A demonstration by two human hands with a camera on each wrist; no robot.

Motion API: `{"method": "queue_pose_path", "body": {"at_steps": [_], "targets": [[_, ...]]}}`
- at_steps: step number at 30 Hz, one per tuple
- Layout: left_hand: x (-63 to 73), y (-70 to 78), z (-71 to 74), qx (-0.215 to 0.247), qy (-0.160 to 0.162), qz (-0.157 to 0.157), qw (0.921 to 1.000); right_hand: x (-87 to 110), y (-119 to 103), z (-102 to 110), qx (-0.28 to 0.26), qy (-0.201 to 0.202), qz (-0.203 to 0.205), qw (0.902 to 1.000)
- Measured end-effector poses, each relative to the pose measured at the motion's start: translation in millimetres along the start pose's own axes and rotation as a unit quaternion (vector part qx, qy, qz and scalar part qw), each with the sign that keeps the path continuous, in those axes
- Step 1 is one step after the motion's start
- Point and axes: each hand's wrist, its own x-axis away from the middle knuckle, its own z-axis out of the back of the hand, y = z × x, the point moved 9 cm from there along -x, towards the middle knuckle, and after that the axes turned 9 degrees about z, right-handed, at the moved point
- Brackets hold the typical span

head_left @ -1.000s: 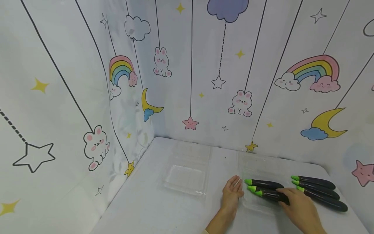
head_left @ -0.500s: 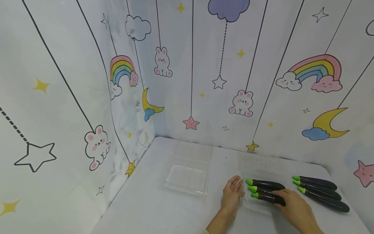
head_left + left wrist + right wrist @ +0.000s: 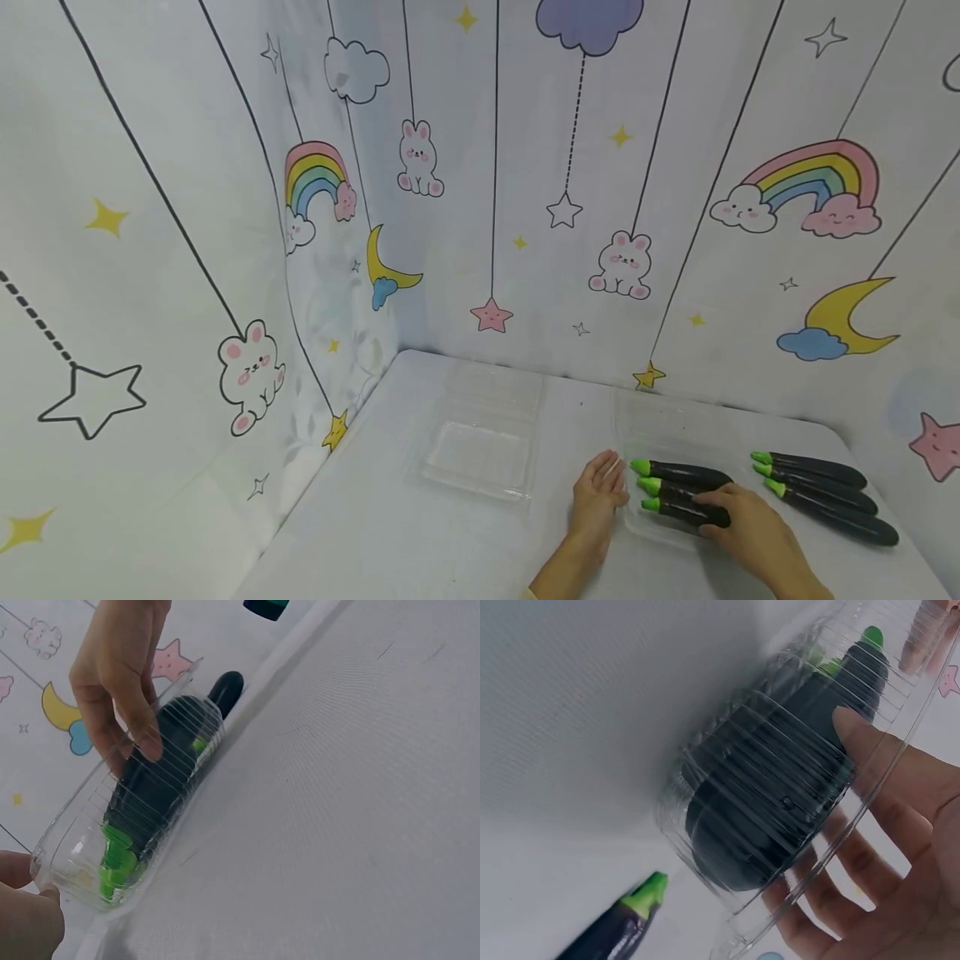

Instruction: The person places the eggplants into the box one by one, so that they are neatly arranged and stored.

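Observation:
A clear plastic box with a ribbed wall holds three dark eggplants with green caps. In the head view they lie side by side: a back eggplant, a middle eggplant and a front eggplant. My right hand grips the front one near its blunt end, fingers on its far side and thumb on its near side. At the box's left end, my left hand rests against the wall with fingers extended; the left wrist view shows its fingertips touching the rim.
Three more eggplants lie in a row on the white table, right of the box. A second clear box, lid raised behind it, stands to the left. Patterned cloth walls border the table at the back and left.
My right hand has brought the front eggplant toward the near side and lowered it beside the middle one, which now shows more fully. My left hand has stayed at the box's left end.

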Motion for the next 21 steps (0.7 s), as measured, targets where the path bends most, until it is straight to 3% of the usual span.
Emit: {"method": "queue_pose_path", "body": {"at_steps": [7, 13, 18, 21], "targets": [[1.3, -0.1, -0.9, 0.012, 0.002, -0.001, 0.9999, -2.1, 10, -5, -0.022, -0.025, -0.027, 0.9991], [1.1, 1.6, -0.6, 0.006, 0.002, -0.006, 1.0000, -3.2, 10, -3, -0.030, -0.026, -0.018, 0.9991], [0.7, 2.5, 1.4, -0.001, 0.005, -0.008, 1.0000, 2.6, 8, 7, -0.035, 0.019, 0.002, 0.9992], [-0.5, 1.7, 3.3, 0.000, 0.007, -0.009, 0.9999, 8.5, 9, 15, -0.026, 0.077, 0.013, 0.9966]]}}
